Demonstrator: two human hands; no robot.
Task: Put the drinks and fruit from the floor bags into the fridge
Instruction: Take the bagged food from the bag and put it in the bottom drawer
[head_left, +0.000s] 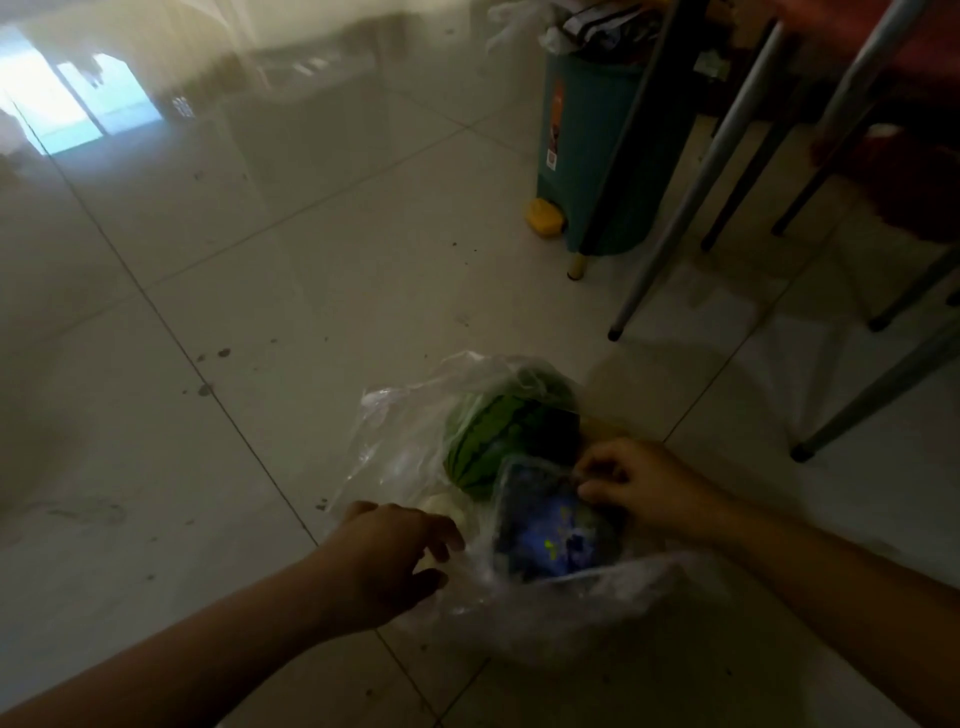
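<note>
Clear plastic bag (415, 447) on tiled floor (260, 312), lower centre of frame. Striped green watermelon (493, 431) inside, toward bag's far side. Blue-labelled clear box (556, 525) just below it, touching melon, contents blurred. My right hand (644, 488) at box's upper right corner, fingers curled, pinching its edge. My left hand (395, 561) grips bag's plastic at left side. Teal bin (592, 140) and metal table legs (691, 192) upper right.

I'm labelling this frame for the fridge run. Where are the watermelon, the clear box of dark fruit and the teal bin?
watermelon (491, 434): head view, striped green rind.
clear box of dark fruit (553, 525): head view, middle of its lid.
teal bin (587, 156): head view, front wall.
</note>
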